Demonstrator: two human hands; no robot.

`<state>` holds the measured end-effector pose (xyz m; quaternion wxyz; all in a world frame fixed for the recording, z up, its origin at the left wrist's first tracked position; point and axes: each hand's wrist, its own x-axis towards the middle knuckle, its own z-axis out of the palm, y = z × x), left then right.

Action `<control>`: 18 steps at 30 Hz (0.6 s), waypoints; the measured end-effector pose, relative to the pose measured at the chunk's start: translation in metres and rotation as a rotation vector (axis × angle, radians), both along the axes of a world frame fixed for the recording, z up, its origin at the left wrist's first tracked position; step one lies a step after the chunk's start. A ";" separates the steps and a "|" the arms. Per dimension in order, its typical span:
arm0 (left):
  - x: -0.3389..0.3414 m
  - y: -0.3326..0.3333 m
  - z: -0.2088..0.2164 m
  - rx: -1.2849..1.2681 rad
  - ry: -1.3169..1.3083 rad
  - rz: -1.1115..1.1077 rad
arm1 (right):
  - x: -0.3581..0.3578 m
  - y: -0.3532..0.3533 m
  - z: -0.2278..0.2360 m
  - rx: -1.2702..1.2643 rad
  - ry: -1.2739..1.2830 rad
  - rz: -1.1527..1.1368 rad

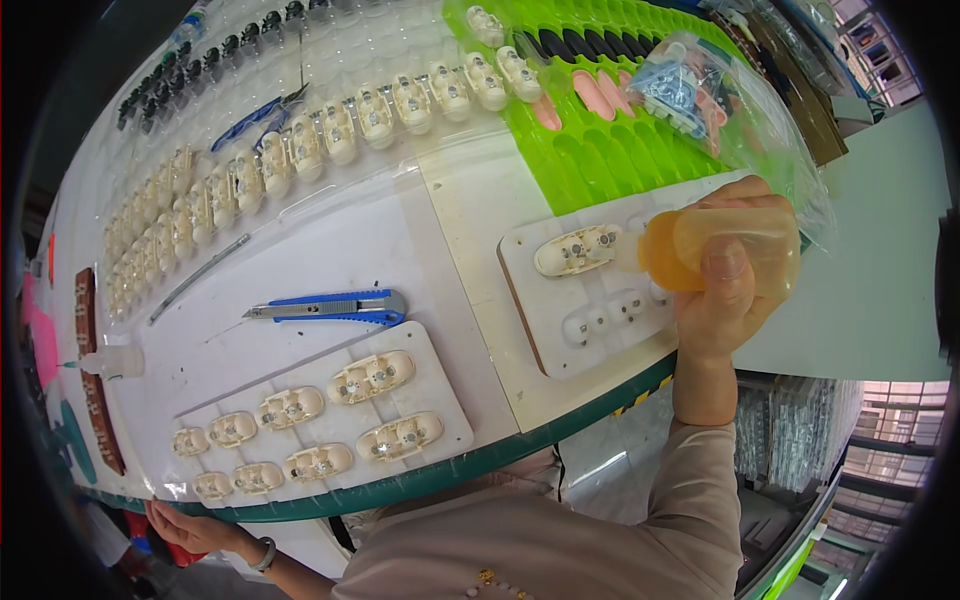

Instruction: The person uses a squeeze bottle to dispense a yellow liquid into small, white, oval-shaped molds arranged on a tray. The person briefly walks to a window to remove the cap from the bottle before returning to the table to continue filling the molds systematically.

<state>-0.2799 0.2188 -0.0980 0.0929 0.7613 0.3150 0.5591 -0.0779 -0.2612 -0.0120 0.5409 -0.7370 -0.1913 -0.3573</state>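
My right hand [728,290] is wrapped around a translucent squeeze bottle [765,245] of amber liquid, tipped on its side with its narrow end toward the left. That end hovers at a cream plastic shell [577,250] with metal parts inside, which lies in the white fixture board [530,330] on the right. Part of the board is hidden behind the bottle and hand. At the table's lower left edge is my left hand [190,530], fingers loosely extended and holding nothing visible. Above it, a second white fixture board [435,375] carries several similar shells [372,377] in two rows.
A blue utility knife [330,306] lies mid-table, blade tip leftward. Behind it, clear trays hold rows of cream shells [375,115], with blue pliers [255,120] among them. A green tray [590,160] holds pink and black pieces. A small needle-tipped bottle [115,361] lies far left.
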 end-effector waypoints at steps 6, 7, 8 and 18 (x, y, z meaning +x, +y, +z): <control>-0.003 0.005 -0.003 -0.030 0.001 -0.021 | 0.001 0.002 0.001 -0.045 0.022 -0.016; -0.003 0.005 -0.003 -0.036 0.000 -0.019 | 0.000 0.003 0.001 -0.039 0.032 -0.018; -0.004 0.005 -0.003 -0.041 0.000 -0.016 | 0.000 0.004 0.001 -0.033 0.042 -0.021; -0.006 0.008 -0.005 -0.033 -0.004 -0.019 | 0.002 0.004 -0.001 -0.086 0.023 -0.049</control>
